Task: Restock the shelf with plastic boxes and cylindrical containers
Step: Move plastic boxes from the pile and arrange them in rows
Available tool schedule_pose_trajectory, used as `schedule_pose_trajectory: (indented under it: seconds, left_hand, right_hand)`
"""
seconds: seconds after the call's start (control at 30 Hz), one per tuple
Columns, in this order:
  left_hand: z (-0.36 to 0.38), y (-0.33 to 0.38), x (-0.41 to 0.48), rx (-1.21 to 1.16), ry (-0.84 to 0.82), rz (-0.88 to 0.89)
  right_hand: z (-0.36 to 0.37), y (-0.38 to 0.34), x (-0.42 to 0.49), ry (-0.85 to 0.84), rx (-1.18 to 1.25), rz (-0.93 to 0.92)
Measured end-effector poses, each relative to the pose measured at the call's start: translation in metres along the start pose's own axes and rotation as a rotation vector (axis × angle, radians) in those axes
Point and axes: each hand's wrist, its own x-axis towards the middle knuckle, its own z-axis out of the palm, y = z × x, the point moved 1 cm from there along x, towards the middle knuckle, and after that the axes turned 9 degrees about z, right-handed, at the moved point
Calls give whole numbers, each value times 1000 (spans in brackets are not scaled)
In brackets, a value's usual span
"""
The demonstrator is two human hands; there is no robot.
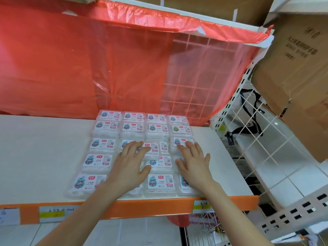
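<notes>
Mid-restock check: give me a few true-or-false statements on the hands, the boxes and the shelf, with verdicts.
1. The left hand and the right hand both lie flat on the plastic boxes. True.
2. Cylindrical containers stand among the boxes. False: none are in view.
3. A red plastic sheet hangs behind the shelf. True.
4. The shelf's front edge is blue. False: the front edge is orange.
</notes>
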Motion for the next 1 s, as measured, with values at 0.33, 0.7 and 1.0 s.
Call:
schedule_pose_trajectory:
  seconds: [0.33,0.7,1.0]
  left_hand:
    - [0,1,1,-10,-2,-4]
    - [-1,2,-1,-2,-17,-8]
    - [-2,4,-2,80,-130,-5]
  right_hand:
    - [5,2,1,11,-3,-9]
    - [5,0,-2,50,25,-69]
    - [5,-1,-1,44,29,-48]
